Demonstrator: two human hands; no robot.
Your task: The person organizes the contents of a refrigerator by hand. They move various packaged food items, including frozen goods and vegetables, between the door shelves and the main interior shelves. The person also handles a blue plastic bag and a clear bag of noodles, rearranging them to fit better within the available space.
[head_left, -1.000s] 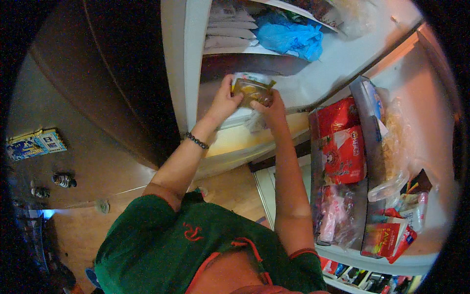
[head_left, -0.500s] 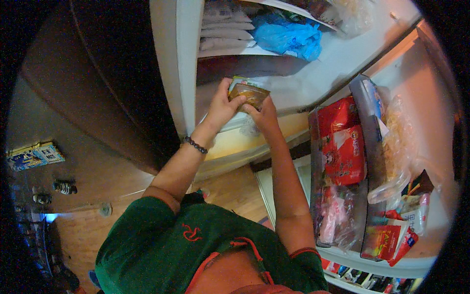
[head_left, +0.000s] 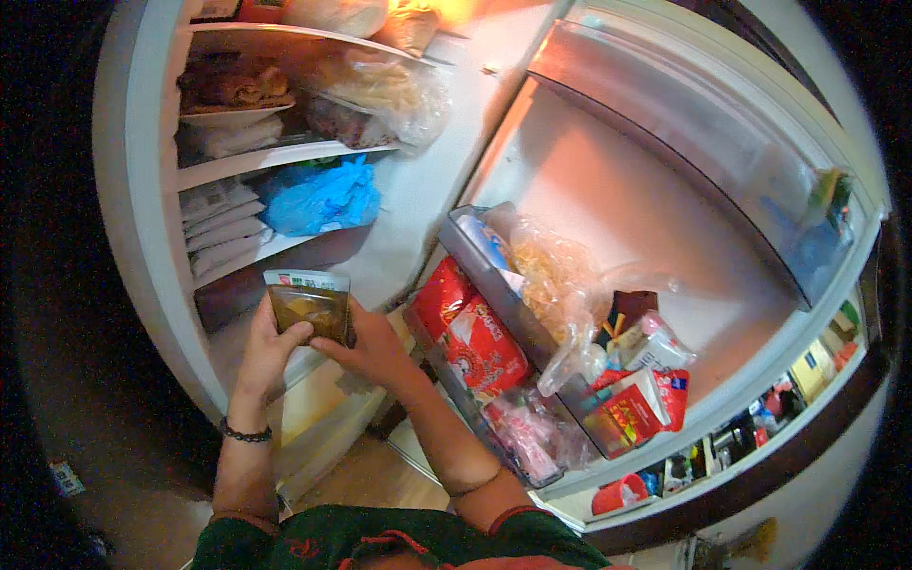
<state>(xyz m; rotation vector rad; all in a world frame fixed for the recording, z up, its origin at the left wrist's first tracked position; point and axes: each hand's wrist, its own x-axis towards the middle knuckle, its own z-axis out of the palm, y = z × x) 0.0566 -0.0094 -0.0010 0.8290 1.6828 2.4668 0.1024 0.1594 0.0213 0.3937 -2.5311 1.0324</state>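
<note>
Grasping pouch [head_left: 311,304] by opposite sides with fingers of left hand [head_left: 262,353] and right hand [head_left: 370,348], thumbs low in front, probably to keep it flat and steady.

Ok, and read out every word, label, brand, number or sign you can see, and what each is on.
I won't copy wording or brands, only say where print stands.
Brown packet in the left hand and right hand: print on its pale top strip, too small to read.
Red package: pale print, blurred.
White packet: larger dark characters.
Red-and-yellow packet: yellow print, blurred.
Green shirt: red mark.
</note>
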